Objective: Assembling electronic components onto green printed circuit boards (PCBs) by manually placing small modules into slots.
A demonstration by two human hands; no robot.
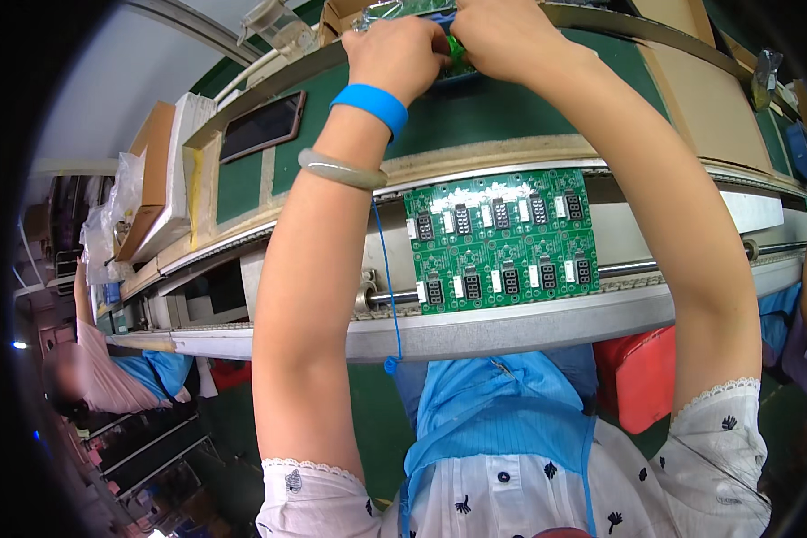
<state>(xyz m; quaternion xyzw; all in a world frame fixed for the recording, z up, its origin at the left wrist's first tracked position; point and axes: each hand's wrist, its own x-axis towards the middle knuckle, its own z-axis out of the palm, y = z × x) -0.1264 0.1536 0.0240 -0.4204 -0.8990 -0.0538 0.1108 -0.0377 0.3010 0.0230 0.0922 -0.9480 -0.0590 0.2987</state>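
A phone [263, 125] with a dark screen lies flat on the green table top [502, 121]. To the left of it stand a white box [188, 170] and a brown cardboard box [149, 179], side by side. A crinkly clear plastic bag [106, 220] hangs next to them. Up near the top left is a see-through tub [278, 29]. A big flat piece of cardboard [704, 112] lies on the right side, and a small shiny bag [766, 76] is just past it. Far left, a person in a pink top [121, 381] is working. Far right, you can see a purple sleeve [802, 363].
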